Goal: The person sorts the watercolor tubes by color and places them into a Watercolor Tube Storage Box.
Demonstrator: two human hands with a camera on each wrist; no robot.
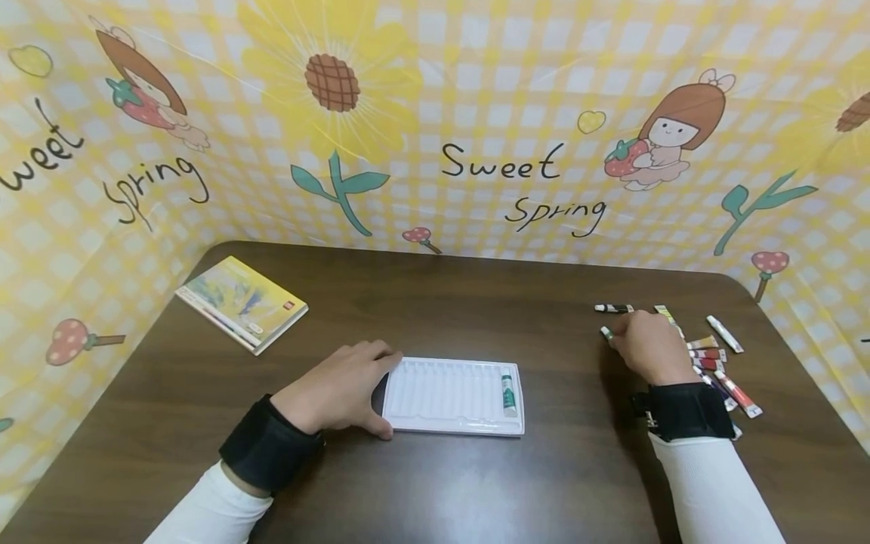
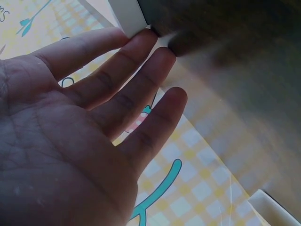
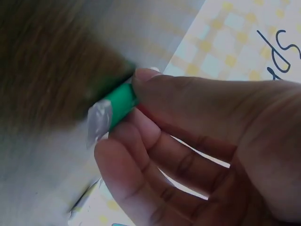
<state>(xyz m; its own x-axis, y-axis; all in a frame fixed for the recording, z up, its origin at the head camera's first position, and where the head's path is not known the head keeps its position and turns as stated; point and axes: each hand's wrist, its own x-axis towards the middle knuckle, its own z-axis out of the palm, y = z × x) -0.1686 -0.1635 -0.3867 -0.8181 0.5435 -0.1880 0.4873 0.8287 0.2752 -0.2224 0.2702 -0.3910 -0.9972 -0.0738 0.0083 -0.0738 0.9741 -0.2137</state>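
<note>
My left hand [image 1: 343, 389] rests at the left end of a white ribbed plastic tray [image 1: 448, 431], fingertips at its far corner and thumb at its near corner. In the left wrist view its fingers [image 2: 127, 101] are spread and nearly straight beside the tray's white edge [image 2: 127, 19]. One green-and-white paint tube [image 1: 508, 394] lies in the tray's right end. On the right, my right hand [image 1: 651, 347] pinches a green paint tube [image 3: 121, 101] between thumb and fingers; its silvery crimped end sticks out. The white cap end [image 1: 606, 332] shows past the fingertips in the head view.
Several paint tubes lie around the right hand: a black one [image 1: 613, 308], a white one [image 1: 724, 334] and a red-orange one [image 1: 739, 394], among others partly hidden by the wrist. A yellow-covered book [image 1: 245, 302] lies back left. Printed cloth [image 1: 476, 91] walls the brown table [image 1: 421, 302].
</note>
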